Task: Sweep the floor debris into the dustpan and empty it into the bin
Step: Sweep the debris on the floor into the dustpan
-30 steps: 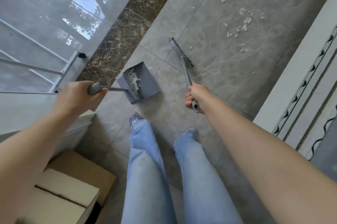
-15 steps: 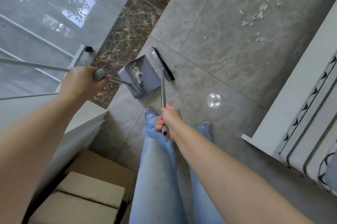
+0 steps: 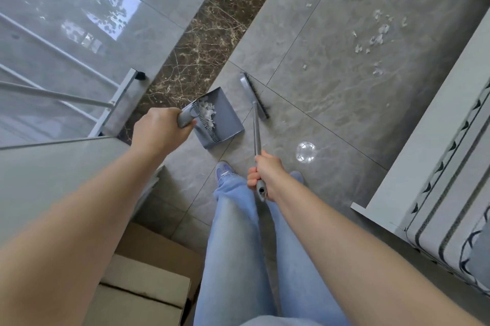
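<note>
My left hand (image 3: 156, 129) grips the handle of a grey long-handled dustpan (image 3: 225, 118), which hangs just above the grey tiles in front of my feet. White shredded scraps (image 3: 208, 112) lie inside it against its comb teeth. My right hand (image 3: 266, 177) grips the top of a grey broom handle. The broom head (image 3: 254, 96) with dark bristles sits just right of the dustpan. More white debris (image 3: 376, 39) is scattered on the floor at the upper right. No bin is in view.
A white metal rack (image 3: 116, 103) and a glossy wall stand at the left. Cardboard boxes (image 3: 148, 280) sit at the lower left beside my legs. A patterned mattress on a white frame (image 3: 437, 166) lines the right side. A dark marble strip (image 3: 201, 41) runs along the wall.
The broom head swung left from near the scattered debris to beside the dustpan. My right hand drew back toward my legs. My left hand and the dustpan shifted right.
</note>
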The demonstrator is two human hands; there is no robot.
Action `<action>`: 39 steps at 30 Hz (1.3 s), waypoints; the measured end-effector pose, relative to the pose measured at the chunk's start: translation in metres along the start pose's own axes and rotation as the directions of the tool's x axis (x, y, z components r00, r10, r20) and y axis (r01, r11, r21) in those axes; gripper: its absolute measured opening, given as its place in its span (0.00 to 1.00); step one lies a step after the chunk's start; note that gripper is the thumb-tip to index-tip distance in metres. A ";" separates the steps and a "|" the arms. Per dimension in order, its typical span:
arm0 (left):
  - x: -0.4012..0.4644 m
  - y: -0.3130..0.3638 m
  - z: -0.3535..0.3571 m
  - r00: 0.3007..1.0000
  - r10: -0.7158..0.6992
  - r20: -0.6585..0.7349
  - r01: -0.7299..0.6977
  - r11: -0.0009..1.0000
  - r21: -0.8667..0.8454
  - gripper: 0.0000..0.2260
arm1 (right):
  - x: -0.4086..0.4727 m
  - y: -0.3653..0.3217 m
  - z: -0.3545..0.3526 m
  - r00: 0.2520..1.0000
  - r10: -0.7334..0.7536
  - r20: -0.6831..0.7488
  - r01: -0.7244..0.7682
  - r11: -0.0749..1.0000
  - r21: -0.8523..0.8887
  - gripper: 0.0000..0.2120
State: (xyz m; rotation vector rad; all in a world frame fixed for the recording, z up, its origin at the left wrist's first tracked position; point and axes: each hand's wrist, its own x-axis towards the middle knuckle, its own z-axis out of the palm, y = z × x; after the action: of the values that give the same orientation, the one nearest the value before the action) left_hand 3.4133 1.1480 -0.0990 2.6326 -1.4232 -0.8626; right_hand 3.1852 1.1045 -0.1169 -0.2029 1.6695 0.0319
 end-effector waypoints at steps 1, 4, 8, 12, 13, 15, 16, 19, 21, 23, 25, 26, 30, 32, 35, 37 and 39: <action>-0.002 -0.001 0.001 1.000 -0.001 -0.001 0.001 1.000 0.000 0.17 | 0.000 0.003 0.009 0.999 0.033 -0.002 -0.033 0.999 -0.006 0.25; -0.005 -0.001 -0.002 1.000 -0.016 0.014 0.016 1.000 0.004 0.17 | -0.015 0.020 0.031 0.994 0.090 0.055 -0.089 0.996 -0.019 0.22; 0.014 0.009 -0.024 0.998 -0.016 0.053 0.017 1.000 -0.007 0.18 | -0.049 0.020 0.024 0.976 0.107 0.189 -0.130 0.985 0.112 0.12; 0.054 0.041 -0.053 0.998 0.043 0.052 -0.046 0.997 0.068 0.19 | -0.055 -0.022 -0.006 0.956 0.130 0.263 -0.194 0.953 0.233 0.16; 0.060 0.047 -0.055 0.997 0.057 0.055 -0.062 0.993 0.100 0.19 | -0.055 -0.034 -0.014 0.958 0.118 0.262 -0.185 0.951 0.248 0.17; 0.070 0.059 -0.055 0.996 0.075 0.057 -0.082 0.988 0.130 0.19 | -0.054 -0.061 -0.029 0.970 0.058 0.235 -0.119 0.959 0.256 0.16; 0.077 0.066 -0.053 0.995 0.077 0.056 -0.084 0.989 0.124 0.19 | -0.052 -0.077 -0.037 0.976 0.022 0.215 -0.078 0.965 0.252 0.15; 0.093 0.087 -0.048 0.994 0.088 0.057 -0.093 0.990 0.105 0.20 | -0.040 -0.125 -0.057 0.992 -0.063 0.108 0.029 0.957 0.289 0.11; 0.105 0.103 -0.045 0.991 0.119 0.066 -0.125 0.986 0.107 0.20 | -0.025 -0.156 -0.073 0.995 -0.076 0.071 0.050 0.947 0.318 0.13; 0.116 0.119 -0.043 0.987 0.145 0.068 -0.152 0.980 0.127 0.18 | -0.010 -0.182 -0.091 0.997 -0.068 0.045 0.047 0.930 0.364 0.15; 0.128 0.138 -0.042 0.985 0.164 0.059 -0.171 0.975 0.139 0.19 | 0.002 -0.209 -0.110 0.998 -0.060 0.029 0.044 0.919 0.392 0.17; 0.136 0.148 -0.041 0.984 0.167 0.056 -0.173 0.975 0.139 0.19 | 0.009 -0.223 -0.119 0.999 -0.048 0.020 0.036 0.915 0.402 0.18; 0.163 0.167 -0.036 0.991 0.129 0.046 -0.133 0.983 0.125 0.18 | 0.040 -0.255 -0.137 0.995 0.063 -0.074 -0.034 0.940 0.340 0.15; 0.174 0.176 -0.032 0.991 0.122 0.052 -0.127 0.986 0.110 0.18 | 0.049 -0.253 -0.129 0.991 0.095 -0.097 -0.064 0.957 0.283 0.14; 0.185 0.193 -0.032 0.986 0.137 0.099 -0.150 0.979 0.138 0.18 | 0.038 -0.224 -0.101 0.995 0.076 -0.069 -0.061 0.977 0.205 0.12; 0.190 0.200 -0.034 0.982 0.133 0.135 -0.155 0.974 0.166 0.18 | 0.023 -0.196 -0.082 0.997 0.069 -0.025 -0.064 0.982 0.180 0.12; 0.194 0.209 -0.036 0.980 0.120 0.160 -0.149 0.970 0.191 0.18 | 0.010 -0.180 -0.077 0.997 0.070 0.022 -0.073 0.985 0.156 0.13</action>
State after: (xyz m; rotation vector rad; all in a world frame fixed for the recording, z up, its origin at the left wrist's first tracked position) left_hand 3.3544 0.8665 -0.0993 2.6180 -1.7934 -0.9628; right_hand 3.1356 0.9157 -0.1004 -0.0236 1.6537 -0.0432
